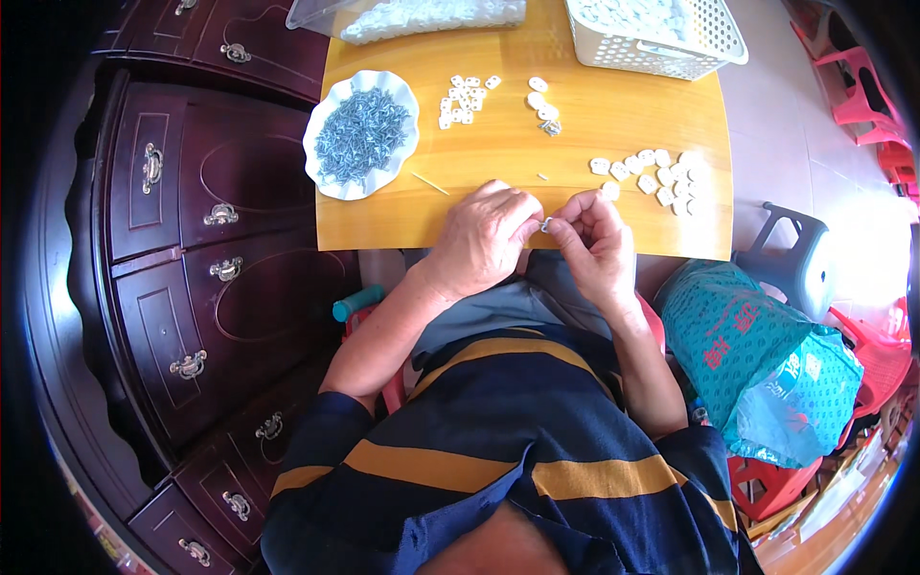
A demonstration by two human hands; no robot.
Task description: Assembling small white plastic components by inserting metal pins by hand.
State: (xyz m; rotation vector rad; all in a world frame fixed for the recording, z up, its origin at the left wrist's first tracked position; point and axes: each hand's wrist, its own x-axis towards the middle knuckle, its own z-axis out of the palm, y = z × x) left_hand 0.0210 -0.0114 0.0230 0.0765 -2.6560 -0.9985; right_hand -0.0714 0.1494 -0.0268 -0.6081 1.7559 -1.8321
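Observation:
My left hand (484, 238) and my right hand (602, 251) meet at the table's front edge, each closed in a pinch. Between their fingertips is a small white piece (545, 225) with a dark or metallic spot, mostly covered by the fingers. To the left, a white wavy-rimmed plate (406, 144) carries a heap of small grey screws (359, 136). Small white plastic pieces (465, 101) with holes lie in a group beyond my left hand. Rounder white pieces (666, 175) are spread past my right hand.
A clear bin (431, 36) and a white perforated basket (652, 59), both filled with white pieces, stand at the far edge. A thin yellow stick (430, 183) lies on the wooden table (383, 225). Dark drawers (153, 220) flank the left; a teal bag (757, 355) sits right.

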